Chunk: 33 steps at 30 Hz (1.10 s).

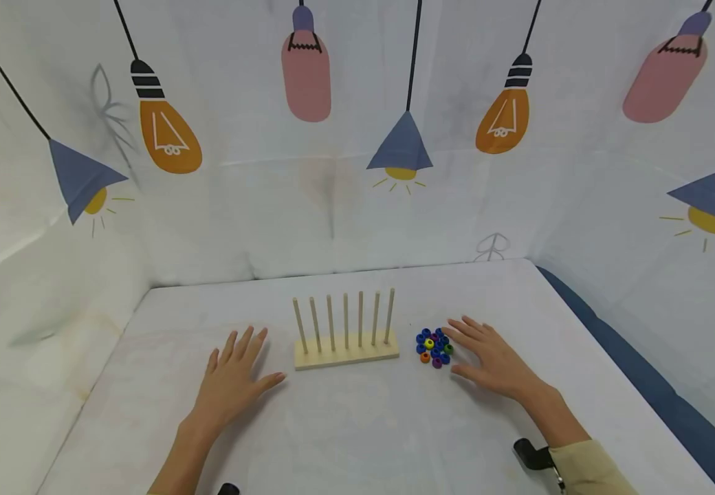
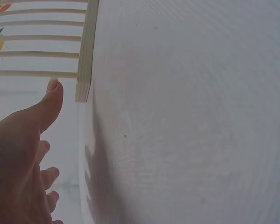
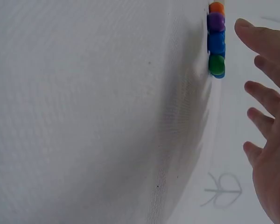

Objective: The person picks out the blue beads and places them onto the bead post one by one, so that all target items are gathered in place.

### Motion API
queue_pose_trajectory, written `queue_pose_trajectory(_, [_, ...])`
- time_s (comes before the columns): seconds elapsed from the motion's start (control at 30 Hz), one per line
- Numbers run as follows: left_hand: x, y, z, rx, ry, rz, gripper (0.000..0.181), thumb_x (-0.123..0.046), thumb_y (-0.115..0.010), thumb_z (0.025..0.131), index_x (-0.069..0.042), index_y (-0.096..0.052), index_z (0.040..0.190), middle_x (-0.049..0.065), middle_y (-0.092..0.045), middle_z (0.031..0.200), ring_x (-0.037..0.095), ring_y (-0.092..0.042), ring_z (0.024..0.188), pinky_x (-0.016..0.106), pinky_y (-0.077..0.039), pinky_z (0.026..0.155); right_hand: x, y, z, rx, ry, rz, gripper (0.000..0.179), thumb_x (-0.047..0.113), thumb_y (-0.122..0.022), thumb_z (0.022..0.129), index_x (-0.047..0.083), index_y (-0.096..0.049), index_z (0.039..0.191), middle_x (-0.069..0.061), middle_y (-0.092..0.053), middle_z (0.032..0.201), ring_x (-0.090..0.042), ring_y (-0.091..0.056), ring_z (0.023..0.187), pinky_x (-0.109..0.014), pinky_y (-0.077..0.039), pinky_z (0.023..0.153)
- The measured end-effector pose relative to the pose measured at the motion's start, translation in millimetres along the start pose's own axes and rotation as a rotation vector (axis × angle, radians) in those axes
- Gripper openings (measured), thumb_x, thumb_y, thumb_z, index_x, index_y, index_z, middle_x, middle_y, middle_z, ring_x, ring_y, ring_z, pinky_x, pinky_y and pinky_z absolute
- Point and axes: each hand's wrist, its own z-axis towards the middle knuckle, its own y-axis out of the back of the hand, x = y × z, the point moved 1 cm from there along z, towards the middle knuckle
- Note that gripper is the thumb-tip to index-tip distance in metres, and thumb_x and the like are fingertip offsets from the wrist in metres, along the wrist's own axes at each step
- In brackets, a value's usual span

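1. My right hand [image 1: 493, 357] hangs above the surface [image 1: 357, 426], its fingers [image 3: 266, 95] spread wide and holding nothing; the beads [image 1: 435, 353] lie in a tight cluster just beside them, so I judge that a small, slow reach would do
2. I'd work from the edge of that cluster — the orange bead [image 1: 425, 358] and the purple bead [image 1: 436, 363] sit on my side of it — because the yellow bead [image 1: 429, 344] has neighbours crowding it
3. I'd bring thumb and index close together before touching anything, since fingers this wide could brush several beads at once and set them rolling
4. My left hand [image 1: 230, 385] is spread just as wide and also holds nothing, its thumb [image 2: 50, 105] just beside the left end of the peg rack [image 1: 346, 355]
5. The rack stands upright between my hands, its pegs [image 1: 346, 320] pointing up; if it needs steadying, I'd press on the flat base [image 1: 370, 352] — a push on a thin peg could tip the whole thing
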Motion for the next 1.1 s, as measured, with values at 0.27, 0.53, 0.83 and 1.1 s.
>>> queue_pose_trajectory(0.27, [-3.1,-7.4,6.2,0.012,-0.023,-0.039,0.092,-0.071,-0.058,0.086,-0.021,-0.029,0.157,0.014,-0.029,0.163,0.045,-0.021,0.150,0.071,-0.017,0.114,7,-2,0.7,0.000,0.044,0.014,0.064,0.029,-0.079,0.084,0.019,-0.055,0.142,-0.007,-0.052,0.150,-0.035,-0.038,0.145,-0.061,-0.026,0.117])
queue_pose_trajectory(0.53, [-8.6,-12.6,15.8,0.042,-0.035,-0.080,0.091,-0.068,-0.061,0.086,-0.021,-0.030,0.157,0.012,-0.030,0.163,0.043,-0.021,0.150,0.070,-0.017,0.116,11,-1,-0.3,-0.027,0.075,0.029,0.053,0.022,-0.082,0.081,0.014,-0.066,0.130,-0.006,-0.063,0.136,-0.033,-0.049,0.136,-0.057,-0.034,0.114])
queue_pose_trajectory(0.83, [-17.0,-13.5,21.5,0.061,-0.081,-0.100,0.087,-0.059,-0.065,0.088,-0.017,-0.032,0.156,0.012,-0.036,0.160,0.041,-0.026,0.149,0.067,-0.021,0.116,15,-4,-0.2,-0.079,0.135,0.016,0.041,0.012,-0.084,0.077,0.014,-0.073,0.117,0.001,-0.070,0.119,-0.024,-0.060,0.118,-0.047,-0.051,0.099])
queue_pose_trajectory(1.1, [-20.7,-17.7,27.4,0.100,-0.124,-0.142,0.080,-0.052,-0.067,0.089,-0.013,-0.039,0.153,0.012,-0.040,0.157,0.041,-0.029,0.148,0.065,-0.024,0.116,20,-7,1.9,-0.069,0.141,-0.012,0.034,0.007,-0.084,0.076,0.015,-0.076,0.109,0.007,-0.070,0.105,-0.019,-0.061,0.108,-0.043,-0.053,0.094])
